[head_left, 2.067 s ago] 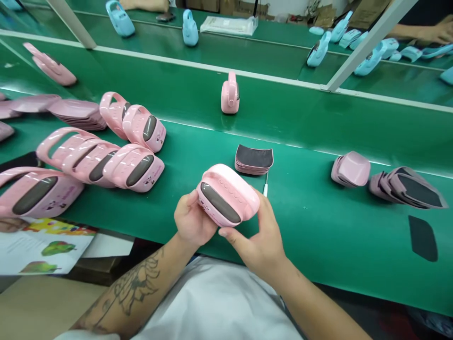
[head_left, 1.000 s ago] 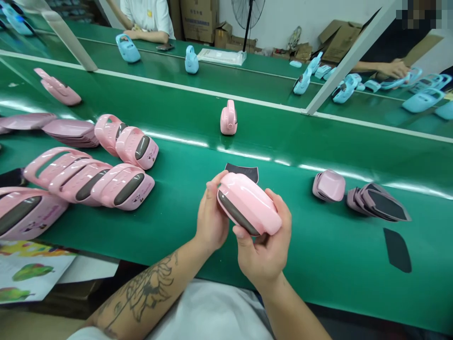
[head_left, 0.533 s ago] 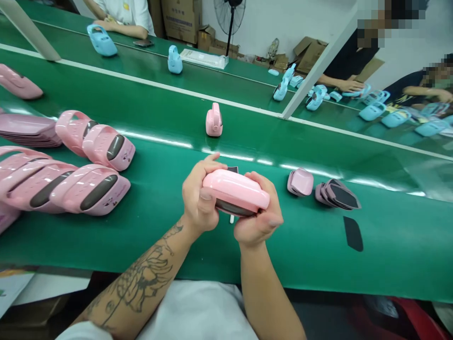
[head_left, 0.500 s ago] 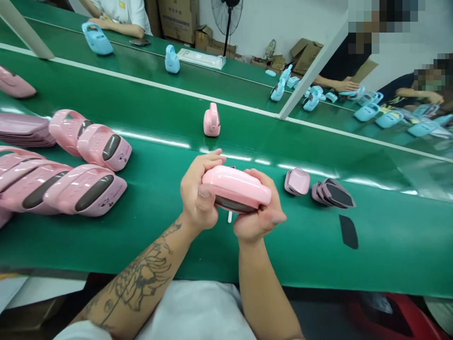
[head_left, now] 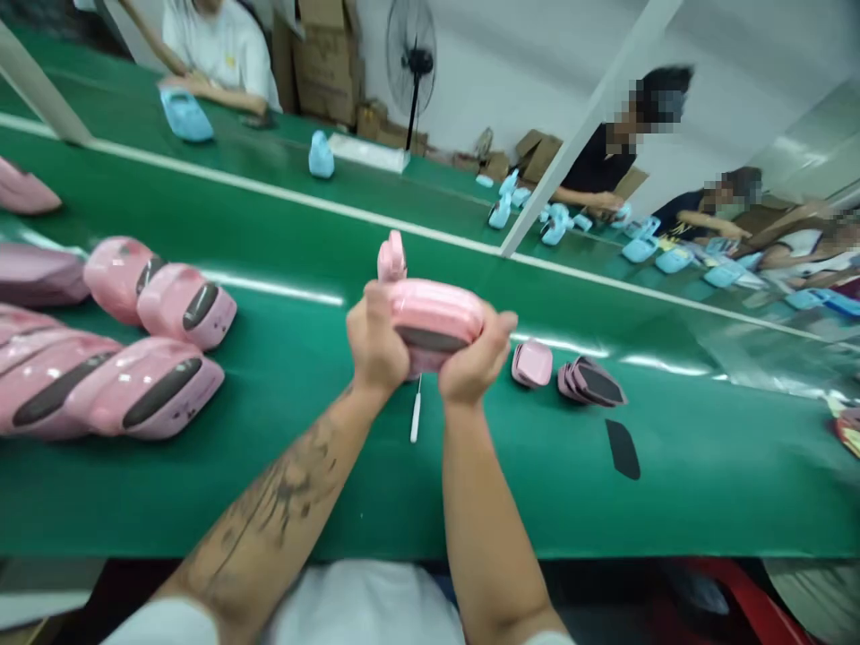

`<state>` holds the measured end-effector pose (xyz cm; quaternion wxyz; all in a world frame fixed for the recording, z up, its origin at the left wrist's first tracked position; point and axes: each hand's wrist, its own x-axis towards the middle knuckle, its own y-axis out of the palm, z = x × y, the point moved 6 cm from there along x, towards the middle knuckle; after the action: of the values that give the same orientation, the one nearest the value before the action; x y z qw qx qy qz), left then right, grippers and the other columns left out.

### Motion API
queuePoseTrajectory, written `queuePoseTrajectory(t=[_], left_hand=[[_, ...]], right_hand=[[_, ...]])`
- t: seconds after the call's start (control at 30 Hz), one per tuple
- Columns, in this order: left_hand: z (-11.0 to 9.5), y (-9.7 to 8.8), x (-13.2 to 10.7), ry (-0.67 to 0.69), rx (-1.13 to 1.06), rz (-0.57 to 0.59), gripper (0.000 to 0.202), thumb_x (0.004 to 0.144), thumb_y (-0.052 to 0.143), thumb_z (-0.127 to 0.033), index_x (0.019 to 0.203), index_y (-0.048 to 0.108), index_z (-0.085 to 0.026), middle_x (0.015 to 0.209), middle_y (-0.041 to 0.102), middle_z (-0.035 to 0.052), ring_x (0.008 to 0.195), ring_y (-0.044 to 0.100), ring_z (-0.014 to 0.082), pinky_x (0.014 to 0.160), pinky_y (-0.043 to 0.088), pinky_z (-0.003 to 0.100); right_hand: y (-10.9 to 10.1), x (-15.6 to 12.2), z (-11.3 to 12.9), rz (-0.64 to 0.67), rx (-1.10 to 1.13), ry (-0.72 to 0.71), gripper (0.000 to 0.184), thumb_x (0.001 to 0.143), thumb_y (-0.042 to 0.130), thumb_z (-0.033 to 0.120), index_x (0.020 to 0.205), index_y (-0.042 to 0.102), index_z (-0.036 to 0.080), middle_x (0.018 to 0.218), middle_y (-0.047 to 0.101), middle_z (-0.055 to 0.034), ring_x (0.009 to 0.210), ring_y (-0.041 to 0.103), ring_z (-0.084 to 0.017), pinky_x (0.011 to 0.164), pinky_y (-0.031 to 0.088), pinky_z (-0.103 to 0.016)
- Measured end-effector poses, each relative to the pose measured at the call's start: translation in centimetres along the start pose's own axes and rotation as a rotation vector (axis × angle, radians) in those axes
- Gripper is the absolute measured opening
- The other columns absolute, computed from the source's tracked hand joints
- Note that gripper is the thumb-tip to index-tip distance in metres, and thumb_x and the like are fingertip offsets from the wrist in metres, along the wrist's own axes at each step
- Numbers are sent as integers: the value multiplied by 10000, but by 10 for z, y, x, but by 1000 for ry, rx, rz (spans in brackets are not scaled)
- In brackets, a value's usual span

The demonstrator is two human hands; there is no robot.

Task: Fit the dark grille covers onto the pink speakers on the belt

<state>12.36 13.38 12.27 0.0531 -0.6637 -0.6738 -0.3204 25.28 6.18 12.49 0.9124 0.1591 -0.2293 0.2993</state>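
Note:
Between my two hands is a glossy pink plastic housing point(head_left: 438, 300) with a dark panel, held up over the green bench; the picture is blurred. My left hand point(head_left: 377, 345) is closed round its left end. Round the right end my right hand point(head_left: 476, 356) is wrapped, its thumb pointing outward. Below the housing a thin tool with a white handle point(head_left: 415, 419) lies on the bench. Just behind my left hand stands a smaller pink piece with a loop handle point(head_left: 391, 257), partly hidden.
Rows of pink housings point(head_left: 144, 390) fill the left side. To the right lie a small pink stack point(head_left: 533, 364), a stack of dark-faced pieces point(head_left: 591, 381) and a black flat piece point(head_left: 623, 449). Past a white rail point(head_left: 288, 196), people handle blue housings point(head_left: 641, 242).
My hands have lifted the pink housing slightly away from me and turned it more level. The view has tilted upward, and more of the white-handled tool shows.

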Motion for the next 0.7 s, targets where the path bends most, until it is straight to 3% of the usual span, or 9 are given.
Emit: queuePoseTrajectory(t=[0.07, 0.1, 0.2, 0.27, 0.33, 0.43, 0.5, 0.6, 0.7], left_hand=[[28, -4, -1, -204, -70, 41, 751, 1063, 344, -788, 862, 756, -193, 765, 730, 68, 869, 753, 276, 718, 566, 369], [36, -4, -3, -263, -97, 131, 765, 1076, 310, -772, 916, 765, -179, 810, 749, 86, 906, 757, 285, 737, 575, 372], [38, -9, -15, -290, -104, 404, 616, 975, 636, -726, 1246, 719, -179, 1114, 773, 106, 1049, 731, 289, 856, 590, 376], [33, -14, -22, -275, -59, 513, 731, 807, 892, -601, 1375, 648, -211, 1254, 733, 106, 1118, 701, 297, 918, 583, 381], [33, -17, -25, -285, 5, 599, 792, 756, 957, -482, 1423, 610, -233, 1307, 694, 108, 1156, 673, 303, 952, 569, 387], [42, -15, -25, -375, -26, 707, 774, 790, 940, -441, 1457, 596, -253, 1329, 672, 107, 1144, 662, 292, 951, 555, 382], [52, -12, -25, -499, -198, 712, 816, 731, 990, -418, 1440, 622, -251, 1335, 686, 109, 1134, 676, 290, 940, 556, 371], [65, -10, -26, -641, -425, 600, 834, 659, 1031, -468, 1378, 657, -268, 1305, 725, 96, 1105, 710, 288, 932, 569, 372], [73, -7, -29, -677, -455, 528, 664, 814, 862, -663, 1310, 697, -253, 1214, 763, 100, 996, 739, 265, 868, 585, 369]], right_hand=[[1, -2, -13, 18, 35, 59, 784, 1093, 174, 686, 1011, 767, 180, 960, 785, -92, 941, 749, -267, 863, 573, -417], [0, -4, -18, 24, 56, 89, 824, 1090, 138, 698, 1015, 772, 178, 961, 791, -94, 936, 752, -266, 845, 573, -408], [-12, -12, -28, 2, 95, 205, 898, 1062, 94, 762, 1003, 775, 180, 947, 795, -97, 919, 752, -270, 818, 573, -398], [-20, -16, -32, -25, 72, 278, 925, 1035, 89, 811, 999, 770, 185, 940, 788, -100, 911, 747, -279, 816, 574, -409], [-26, -18, -31, -49, 9, 272, 938, 1023, 71, 827, 998, 762, 194, 964, 776, -107, 950, 746, -294, 855, 580, -440], [-29, -24, -23, -51, -81, 203, 944, 1038, 5, 776, 1026, 755, 204, 1078, 762, -132, 1107, 735, -324, 988, 572, -514], [-29, -32, -17, 7, -86, 191, 902, 1073, -6, 691, 1136, 748, 201, 1212, 745, -150, 1215, 713, -336, 1046, 562, -557], [-32, -50, 0, 130, -138, 143, 562, 1142, 265, 520, 1305, 719, 231, 1426, 667, -135, 1364, 640, -328, 1103, 549, -557], [-35, -64, 20, 254, -288, 10, 291, 1079, 579, 315, 1327, 729, 284, 1451, 626, -111, 1336, 631, -297, 1018, 595, -466]])
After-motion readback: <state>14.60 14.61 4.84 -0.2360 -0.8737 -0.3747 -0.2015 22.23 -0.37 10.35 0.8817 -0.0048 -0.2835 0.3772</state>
